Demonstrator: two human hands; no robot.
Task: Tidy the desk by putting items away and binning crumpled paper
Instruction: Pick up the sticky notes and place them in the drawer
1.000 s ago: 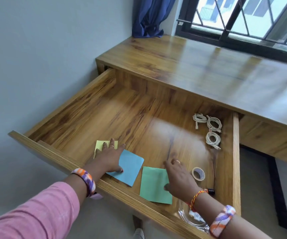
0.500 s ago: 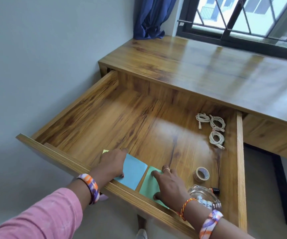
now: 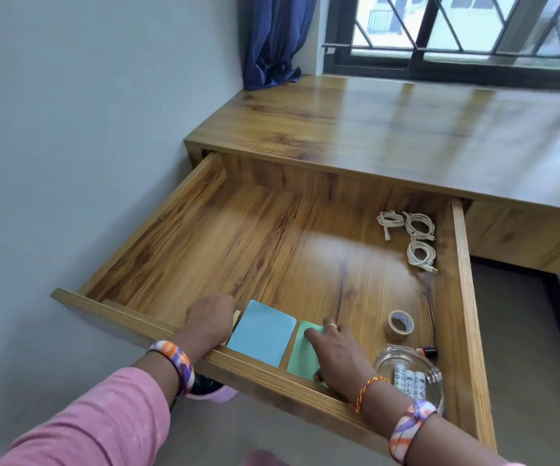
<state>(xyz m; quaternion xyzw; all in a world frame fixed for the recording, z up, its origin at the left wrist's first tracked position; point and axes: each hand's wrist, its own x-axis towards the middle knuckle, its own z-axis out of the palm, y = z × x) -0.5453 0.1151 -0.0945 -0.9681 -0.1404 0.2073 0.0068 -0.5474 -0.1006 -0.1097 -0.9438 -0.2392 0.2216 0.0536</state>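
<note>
Left hand (image 3: 209, 319) inside open drawer (image 3: 460, 270), fingers curled down over yellow note pad (image 3: 237, 317) — grasp itself hidden. Right hand (image 3: 334, 351) flat, fingers spread, pressing green pad (image 3: 302, 356). Blue pad (image 3: 262, 332) between hands. Tape roll (image 3: 399, 325) right of right hand; glass dish (image 3: 409, 376) at its wrist; cables (image 3: 413, 237) well beyond.
</note>
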